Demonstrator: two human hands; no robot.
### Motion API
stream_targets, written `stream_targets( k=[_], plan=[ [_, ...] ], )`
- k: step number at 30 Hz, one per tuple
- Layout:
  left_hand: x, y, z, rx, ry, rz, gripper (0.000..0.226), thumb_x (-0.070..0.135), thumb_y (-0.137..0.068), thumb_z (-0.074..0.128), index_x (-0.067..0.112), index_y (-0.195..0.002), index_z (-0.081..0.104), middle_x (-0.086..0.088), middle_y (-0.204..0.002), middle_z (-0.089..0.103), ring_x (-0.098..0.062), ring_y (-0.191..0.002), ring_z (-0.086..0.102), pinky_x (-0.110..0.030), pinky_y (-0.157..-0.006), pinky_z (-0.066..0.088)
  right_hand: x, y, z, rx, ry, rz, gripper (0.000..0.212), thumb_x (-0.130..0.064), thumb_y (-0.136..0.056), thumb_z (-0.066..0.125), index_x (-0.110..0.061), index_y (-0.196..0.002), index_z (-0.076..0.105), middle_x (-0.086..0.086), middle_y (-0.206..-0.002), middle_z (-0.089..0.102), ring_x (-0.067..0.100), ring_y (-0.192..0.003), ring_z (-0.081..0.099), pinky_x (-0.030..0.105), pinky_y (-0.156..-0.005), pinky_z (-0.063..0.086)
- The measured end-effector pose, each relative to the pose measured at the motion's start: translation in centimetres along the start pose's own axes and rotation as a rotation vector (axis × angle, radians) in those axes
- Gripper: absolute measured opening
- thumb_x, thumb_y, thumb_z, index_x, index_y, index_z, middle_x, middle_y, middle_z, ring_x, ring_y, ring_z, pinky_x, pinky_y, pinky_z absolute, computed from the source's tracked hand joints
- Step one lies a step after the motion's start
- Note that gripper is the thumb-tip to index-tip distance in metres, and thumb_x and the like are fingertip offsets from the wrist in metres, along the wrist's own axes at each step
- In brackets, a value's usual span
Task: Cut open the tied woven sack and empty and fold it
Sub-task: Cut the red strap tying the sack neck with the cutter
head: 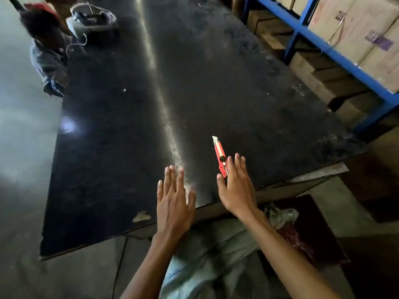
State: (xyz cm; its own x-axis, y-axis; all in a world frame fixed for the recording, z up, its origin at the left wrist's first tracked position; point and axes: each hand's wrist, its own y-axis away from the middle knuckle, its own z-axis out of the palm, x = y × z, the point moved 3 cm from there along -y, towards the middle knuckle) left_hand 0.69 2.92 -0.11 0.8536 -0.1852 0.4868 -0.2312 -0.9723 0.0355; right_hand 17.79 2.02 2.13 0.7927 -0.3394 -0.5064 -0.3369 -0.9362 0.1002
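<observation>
Woven sack (207, 255) nearest; left hand (174, 199), right hand (236, 186) fingers released; red cutter (220, 155) beside latter; carton (356, 29) print blurred.

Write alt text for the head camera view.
The left hand and right hand, both open, reach over the near edge of a dark table; a red utility knife lies by the right one, blade out. A woven sack lies below the edge; blue shelving holds cardboard boxes at right.
</observation>
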Motion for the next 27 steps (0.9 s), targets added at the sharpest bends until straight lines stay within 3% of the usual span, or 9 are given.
stream_targets(
  k=[5, 8, 14, 17, 21, 27],
  plan=[
    [-3.1, -4.3, 6.2, -0.021, -0.079, -0.054, 0.071, 0.045, -0.099, 0.019, 0.016, -0.164, 0.013, -0.008, -0.172, -0.001, -0.017, -0.158, -0.011, -0.043, -0.13, 0.0, 2.3, -8.4, 5.7, 0.082, 0.128, 0.11, 0.071, -0.04, -0.101, 0.037, -0.001, -0.155, 0.014, 0.018, -0.165, 0.009, 0.031, -0.154, 0.003, 0.042, -0.125, 0.013],
    [-4.2, -4.2, 9.0, 0.047, -0.194, -0.018, 0.069, 0.047, -0.103, 0.016, 0.016, -0.164, 0.01, -0.01, -0.172, -0.003, -0.022, -0.159, -0.008, -0.046, -0.13, 0.001, 3.7, -10.1, 8.7, 0.174, 0.183, 0.172, 0.069, -0.038, -0.101, 0.035, 0.003, -0.154, 0.016, 0.022, -0.163, 0.012, 0.034, -0.153, 0.006, 0.045, -0.125, 0.011],
    [-4.5, -4.7, 9.8, 0.06, -0.295, 0.013, 0.07, 0.05, -0.103, 0.011, 0.016, -0.164, 0.003, -0.012, -0.172, -0.005, -0.024, -0.159, -0.01, -0.049, -0.129, 0.002, 4.8, -10.1, 10.2, 0.307, 0.168, 0.096, 0.052, -0.025, -0.103, 0.037, -0.001, -0.149, 0.033, 0.022, -0.161, 0.022, 0.033, -0.152, 0.013, 0.046, -0.125, 0.012],
    [-4.3, -4.4, 9.6, 0.063, -0.311, 0.007, 0.071, 0.051, -0.102, 0.008, 0.016, -0.163, 0.002, -0.011, -0.172, -0.006, -0.024, -0.159, -0.01, -0.049, -0.129, 0.001, 5.1, -8.4, 9.0, 0.289, 0.046, 0.072, 0.048, -0.02, -0.103, 0.042, -0.005, -0.148, 0.034, 0.017, -0.161, 0.026, 0.031, -0.152, 0.016, 0.045, -0.122, 0.024],
    [-3.8, -4.2, 9.6, 0.053, -0.272, -0.013, 0.069, 0.048, -0.103, 0.009, 0.015, -0.164, 0.003, -0.011, -0.172, -0.007, -0.024, -0.159, -0.011, -0.048, -0.13, -0.001, 6.6, -2.9, 6.3, 0.311, -0.071, 0.017, 0.046, -0.02, -0.1, 0.051, -0.007, -0.143, 0.042, 0.012, -0.142, 0.054, 0.027, -0.129, 0.054, 0.035, -0.099, 0.049],
    [-0.1, 0.3, 11.9, 0.008, -0.241, 0.055, 0.064, 0.041, -0.108, 0.023, 0.017, -0.164, 0.002, -0.011, -0.172, -0.008, -0.029, -0.158, -0.014, -0.049, -0.129, -0.005, 11.8, 8.7, 3.1, 0.363, -0.128, 0.064, 0.046, -0.017, -0.097, 0.058, -0.004, -0.139, 0.049, 0.014, -0.13, 0.063, 0.027, -0.115, 0.062, 0.021, -0.09, 0.041]
  ],
)
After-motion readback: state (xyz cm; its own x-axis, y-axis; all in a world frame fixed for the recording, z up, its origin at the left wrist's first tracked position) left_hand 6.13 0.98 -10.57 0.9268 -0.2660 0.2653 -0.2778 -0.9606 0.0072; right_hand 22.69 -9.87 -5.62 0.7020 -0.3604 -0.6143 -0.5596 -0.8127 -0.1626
